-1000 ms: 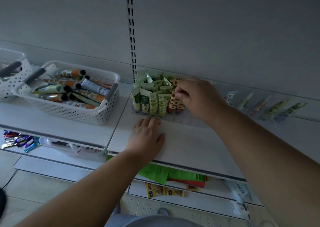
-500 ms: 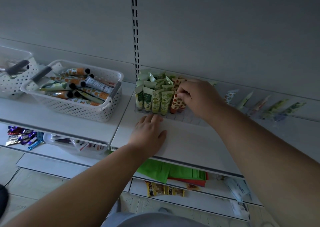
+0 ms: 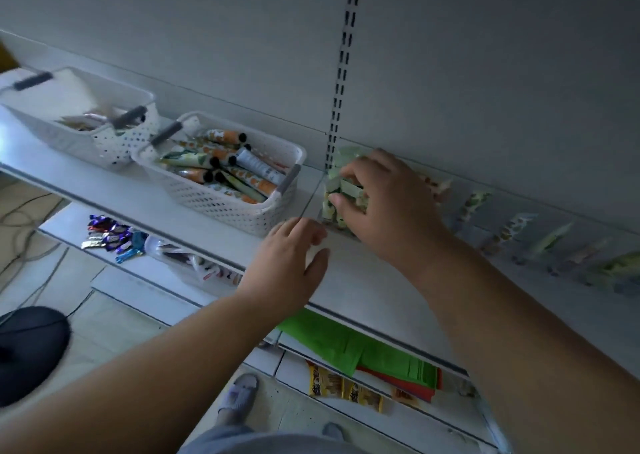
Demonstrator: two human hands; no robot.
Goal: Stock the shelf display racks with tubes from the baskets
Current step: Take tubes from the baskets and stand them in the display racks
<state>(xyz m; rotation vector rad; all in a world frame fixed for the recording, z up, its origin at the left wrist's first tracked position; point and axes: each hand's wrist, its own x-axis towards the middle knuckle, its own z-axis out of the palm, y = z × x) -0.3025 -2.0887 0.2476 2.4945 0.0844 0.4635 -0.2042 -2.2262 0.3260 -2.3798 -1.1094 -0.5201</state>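
A white perforated basket (image 3: 221, 207) on the shelf holds several tubes (image 3: 221, 166), orange and green with black caps. To its right, against the back wall, stands a clear display rack with upright green tubes (image 3: 331, 190). My right hand (image 3: 388, 204) lies over the rack, thumb and fingertips closed around some of the green tubes and hiding the rest of the rack. My left hand (image 3: 287, 263) hovers just above the shelf in front of the rack, fingers apart, holding nothing. The picture is blurred by motion.
A second white basket (image 3: 69, 131) stands further left. More tubes (image 3: 474, 200) lie in a row along the back wall to the right. The lower shelves hold candy wrappers (image 3: 110, 237), green sheets (image 3: 346, 342) and yellow packets (image 3: 343, 388). A dark round object (image 3: 27, 353) sits on the floor.
My right hand has moved left from the orange tubes onto the green tubes. My left hand has lifted off the shelf. The view has swung left and down.
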